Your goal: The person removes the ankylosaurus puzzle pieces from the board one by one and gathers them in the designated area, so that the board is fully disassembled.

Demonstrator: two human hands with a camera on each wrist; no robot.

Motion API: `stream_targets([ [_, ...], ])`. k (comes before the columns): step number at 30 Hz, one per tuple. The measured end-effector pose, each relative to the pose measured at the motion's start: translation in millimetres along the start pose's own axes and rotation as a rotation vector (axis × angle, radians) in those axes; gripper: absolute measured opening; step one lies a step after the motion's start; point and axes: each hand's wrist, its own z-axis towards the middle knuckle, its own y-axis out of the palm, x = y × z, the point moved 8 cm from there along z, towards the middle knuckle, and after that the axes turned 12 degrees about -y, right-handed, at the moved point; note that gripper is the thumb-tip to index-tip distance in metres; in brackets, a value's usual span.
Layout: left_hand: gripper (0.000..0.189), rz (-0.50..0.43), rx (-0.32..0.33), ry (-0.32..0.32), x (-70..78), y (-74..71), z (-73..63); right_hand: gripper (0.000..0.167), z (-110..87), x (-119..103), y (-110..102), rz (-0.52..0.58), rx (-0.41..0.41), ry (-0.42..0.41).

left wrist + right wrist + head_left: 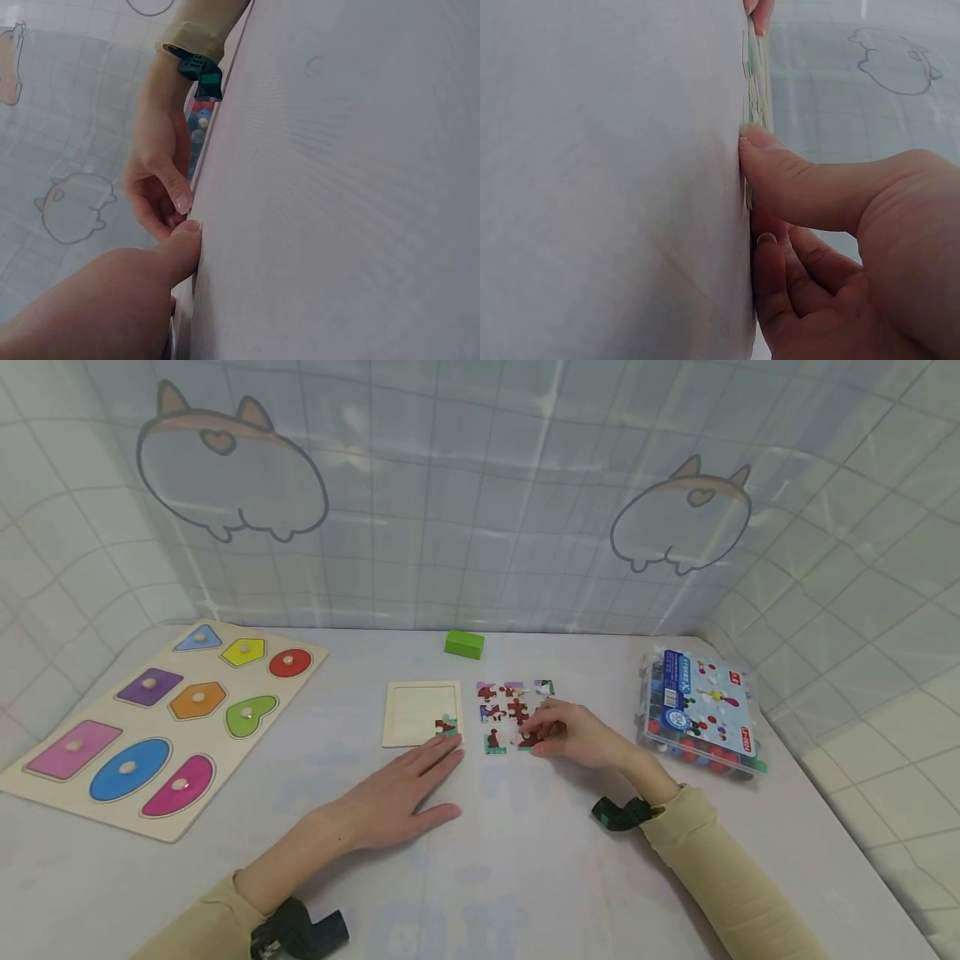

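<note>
In the head view my left hand (397, 793) lies palm down with its fingers straight, fingertips at the lower right corner of a pale wooden puzzle frame (412, 714). One jigsaw piece (447, 724) sits in that corner, partly covered by the fingers. To the right, several loose jigsaw pieces (492, 713) in brown, green and purple lie in rough rows. My right hand (581, 735) reaches in from the right and pinches the bottom right jigsaw piece (527, 742) between thumb and curled fingers, low at the table. Its fingers hide part of the pieces behind.
A green block (464, 644) stands behind the frame. On the left lies a large shape-knob board (202, 760) with colourful pieces. A clear plastic box (701, 714) of small coloured parts stands at the right. A tiled curtain (465, 510) hangs behind the table.
</note>
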Motion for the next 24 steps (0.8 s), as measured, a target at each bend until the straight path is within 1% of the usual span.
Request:
stream_targets([
  [5, 0.077, -0.003, -0.002, -0.003, -0.3, 0.4, 0.1, 0.028, -0.3, -3.2, 0.0, 0.019, 0.003, -0.015],
  [12, 0.076, -0.006, 0.008, 0.006, 0.2, 0.0, -0.4, 0.028, -0.6, -3.5, -0.8, 0.01, 0.005, -0.024],
  [19, 0.076, -0.003, 0.011, 0.003, -0.5, -0.1, -0.8, 0.028, 0.3, -4.6, -0.3, 0.015, -0.001, -0.014],
  [24, 0.077, -0.005, 0.0, -0.005, -0.4, 0.3, -0.2, 0.029, 0.0, 0.0, 0.4, 0.001, 0.003, 0.005],
])
